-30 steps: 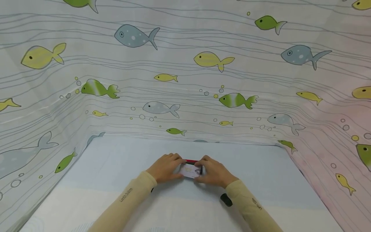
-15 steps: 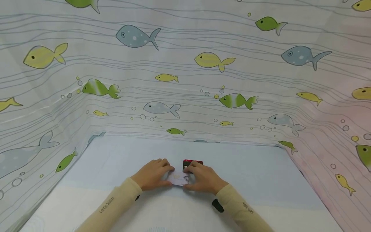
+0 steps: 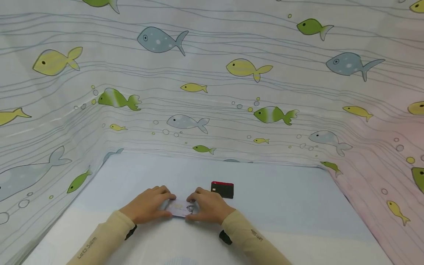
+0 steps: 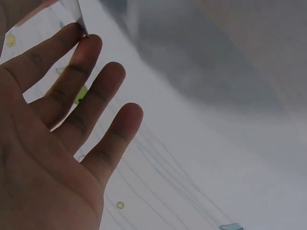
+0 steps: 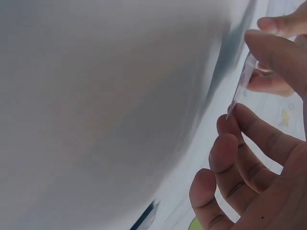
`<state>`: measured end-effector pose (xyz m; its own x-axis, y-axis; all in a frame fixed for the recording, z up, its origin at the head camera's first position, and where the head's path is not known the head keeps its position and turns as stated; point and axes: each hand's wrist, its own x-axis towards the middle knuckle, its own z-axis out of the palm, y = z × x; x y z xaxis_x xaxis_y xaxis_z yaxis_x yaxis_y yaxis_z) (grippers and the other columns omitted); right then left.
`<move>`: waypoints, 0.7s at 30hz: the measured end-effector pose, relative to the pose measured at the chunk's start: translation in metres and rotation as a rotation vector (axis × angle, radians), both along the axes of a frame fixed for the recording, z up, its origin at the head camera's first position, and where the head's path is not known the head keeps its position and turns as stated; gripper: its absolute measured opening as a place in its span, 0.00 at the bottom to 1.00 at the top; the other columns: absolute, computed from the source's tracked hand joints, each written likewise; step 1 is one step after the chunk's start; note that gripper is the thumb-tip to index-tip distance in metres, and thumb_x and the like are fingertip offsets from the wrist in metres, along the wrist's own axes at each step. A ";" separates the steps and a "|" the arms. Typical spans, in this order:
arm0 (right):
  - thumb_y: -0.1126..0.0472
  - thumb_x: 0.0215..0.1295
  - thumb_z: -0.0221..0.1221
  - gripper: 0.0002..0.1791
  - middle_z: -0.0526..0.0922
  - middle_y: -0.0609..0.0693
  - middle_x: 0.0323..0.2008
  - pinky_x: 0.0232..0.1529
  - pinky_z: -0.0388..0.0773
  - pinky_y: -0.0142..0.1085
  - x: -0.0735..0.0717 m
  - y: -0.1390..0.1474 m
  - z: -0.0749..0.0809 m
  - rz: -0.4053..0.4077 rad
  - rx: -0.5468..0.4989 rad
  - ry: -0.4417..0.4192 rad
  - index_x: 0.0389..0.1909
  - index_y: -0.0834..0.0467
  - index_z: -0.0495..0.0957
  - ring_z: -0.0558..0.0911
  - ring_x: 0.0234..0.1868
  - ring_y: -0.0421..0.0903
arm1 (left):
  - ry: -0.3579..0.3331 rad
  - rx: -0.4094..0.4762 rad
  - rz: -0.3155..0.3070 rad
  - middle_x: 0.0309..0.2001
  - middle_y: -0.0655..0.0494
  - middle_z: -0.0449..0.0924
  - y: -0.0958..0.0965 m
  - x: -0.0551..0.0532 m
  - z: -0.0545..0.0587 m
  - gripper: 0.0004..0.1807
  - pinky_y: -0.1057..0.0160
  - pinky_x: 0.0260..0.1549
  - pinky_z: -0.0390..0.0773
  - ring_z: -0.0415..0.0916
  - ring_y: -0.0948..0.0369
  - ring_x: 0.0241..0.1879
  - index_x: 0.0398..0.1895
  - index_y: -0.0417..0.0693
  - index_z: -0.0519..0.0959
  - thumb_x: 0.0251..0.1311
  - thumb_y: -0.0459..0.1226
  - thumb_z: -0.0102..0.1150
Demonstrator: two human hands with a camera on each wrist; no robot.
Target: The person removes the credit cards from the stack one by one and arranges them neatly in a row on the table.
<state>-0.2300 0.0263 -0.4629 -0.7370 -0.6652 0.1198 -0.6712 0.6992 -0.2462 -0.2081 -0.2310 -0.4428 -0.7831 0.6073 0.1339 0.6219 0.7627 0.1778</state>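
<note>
A pale, pinkish-white card (image 3: 180, 208) with a small dark picture at its right end is held between both hands. My left hand (image 3: 148, 205) pinches its left end between thumb and fingers. At the other end, my right hand (image 3: 209, 207) grips it by the near and far edges. Seen edge-on in the right wrist view, the thin card (image 5: 241, 88) spans from thumb to fingertips. Behind the right hand, a black card (image 3: 223, 190) with a red far edge and a small chip lies flat on the table.
The table (image 3: 281, 206) has a pale blue and white cover. Fabric printed with fish (image 3: 185, 122) rises at the back and both sides. A dark band (image 3: 225, 237) shows beneath the right wrist.
Both hands have carried the pale card left and nearer to me, off the black card. The black card, earlier mostly covered, now shows almost whole.
</note>
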 end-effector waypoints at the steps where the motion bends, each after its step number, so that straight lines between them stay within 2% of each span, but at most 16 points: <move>1: 0.34 0.54 0.70 0.29 0.78 0.39 0.43 0.38 0.76 0.27 0.000 -0.004 0.000 0.004 0.002 0.003 0.52 0.45 0.84 0.76 0.37 0.31 | -0.002 -0.002 0.007 0.48 0.60 0.76 -0.004 0.001 -0.001 0.28 0.54 0.42 0.77 0.74 0.59 0.44 0.55 0.48 0.82 0.56 0.54 0.72; 7: 0.33 0.54 0.70 0.29 0.77 0.38 0.43 0.37 0.74 0.24 0.000 -0.031 -0.002 0.016 0.014 0.021 0.52 0.44 0.84 0.73 0.35 0.30 | -0.049 0.011 0.058 0.48 0.62 0.77 -0.028 0.006 -0.003 0.28 0.52 0.43 0.77 0.74 0.59 0.45 0.55 0.52 0.83 0.55 0.55 0.72; 13: 0.31 0.54 0.69 0.29 0.77 0.37 0.45 0.41 0.76 0.27 0.001 -0.054 -0.001 -0.022 0.044 -0.025 0.53 0.42 0.83 0.74 0.37 0.30 | -0.087 0.022 0.096 0.49 0.61 0.77 -0.046 0.009 -0.005 0.28 0.49 0.44 0.77 0.75 0.57 0.46 0.56 0.50 0.83 0.57 0.54 0.71; 21: 0.30 0.52 0.69 0.29 0.77 0.36 0.43 0.36 0.75 0.28 0.003 -0.092 -0.004 -0.078 0.087 -0.036 0.52 0.39 0.83 0.73 0.34 0.31 | -0.124 0.007 0.169 0.50 0.60 0.77 -0.071 0.013 -0.005 0.27 0.48 0.47 0.78 0.76 0.56 0.48 0.56 0.50 0.83 0.55 0.52 0.73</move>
